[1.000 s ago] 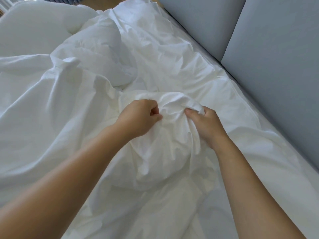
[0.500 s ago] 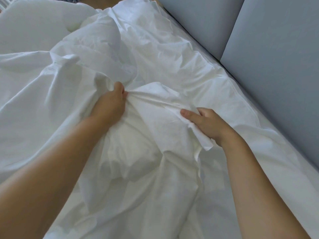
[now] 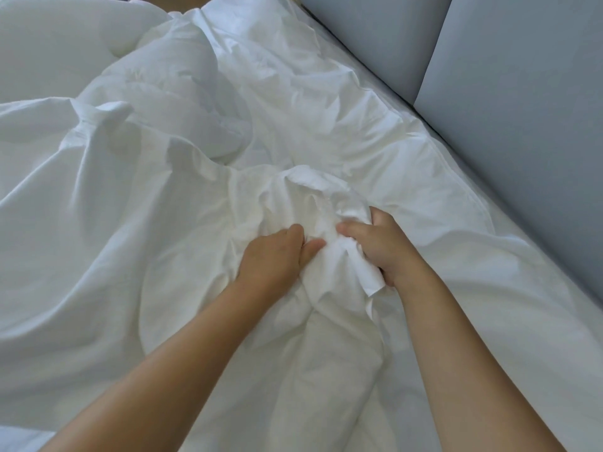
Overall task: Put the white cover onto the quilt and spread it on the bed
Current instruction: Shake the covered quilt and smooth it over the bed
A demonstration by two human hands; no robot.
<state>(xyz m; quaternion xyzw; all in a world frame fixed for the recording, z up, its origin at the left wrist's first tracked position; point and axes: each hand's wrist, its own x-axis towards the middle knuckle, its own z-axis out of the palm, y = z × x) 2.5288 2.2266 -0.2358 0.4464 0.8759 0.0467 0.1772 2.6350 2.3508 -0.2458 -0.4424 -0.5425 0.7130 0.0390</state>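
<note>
The white cover [image 3: 137,223] lies crumpled across the whole bed, with a raised bunch of cloth in the middle. A softer, puffier white mass at the far left looks like the quilt [image 3: 58,31]; where one cloth ends and the other begins is hard to tell. My left hand [image 3: 274,256] grips a fold at the left side of the bunch, fingers curled into it. My right hand [image 3: 378,246] clutches a wad of the cover at the right side, with a loose flap hanging below the palm. Both hands sit close together.
Grey padded headboard panels [image 3: 522,109] run along the right edge of the bed. A flatter strip of white sheet [image 3: 505,305] lies between the bunch and the panels. A bit of wooden floor [image 3: 182,3] shows at the top.
My left hand, which had reached out to the upper left half a second ago, has come back beside my right hand. The cloth between them is gathered into a tighter bunch.
</note>
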